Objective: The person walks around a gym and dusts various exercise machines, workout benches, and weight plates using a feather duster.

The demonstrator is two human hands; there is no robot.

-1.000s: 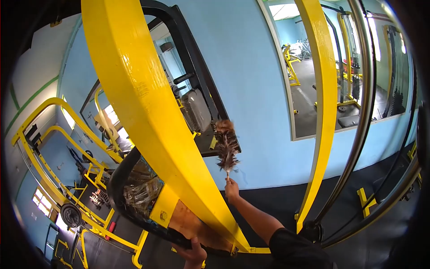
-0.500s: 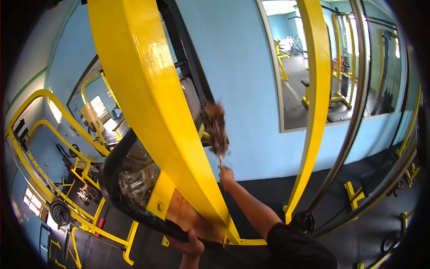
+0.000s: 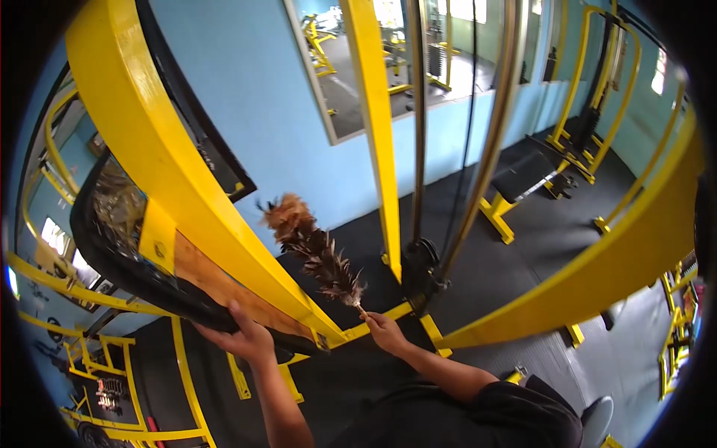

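My right hand (image 3: 386, 333) is closed round the thin handle of a brown feather duster (image 3: 321, 257). The duster tilts up and to the left, its reddish tip near the yellow upright beam (image 3: 202, 201) but apart from it. My left hand (image 3: 243, 337) grips the lower edge of a black padded board (image 3: 142, 272) on the gym machine, thumb on the near side. Its other fingers are partly hidden beneath. The board has a bare wooden back, and clear plastic shows on its upper part.
A second yellow post (image 3: 377, 142) and metal guide rods (image 3: 478, 157) stand to the right of the duster. A curved yellow beam (image 3: 590, 276) crosses at the right. Behind are a wall mirror (image 3: 343, 97) and a black bench (image 3: 523, 175) on the black floor.
The view has swung right and down. The duster has come down from beside the upright and now points left. My left hand stays at the padded board's edge.
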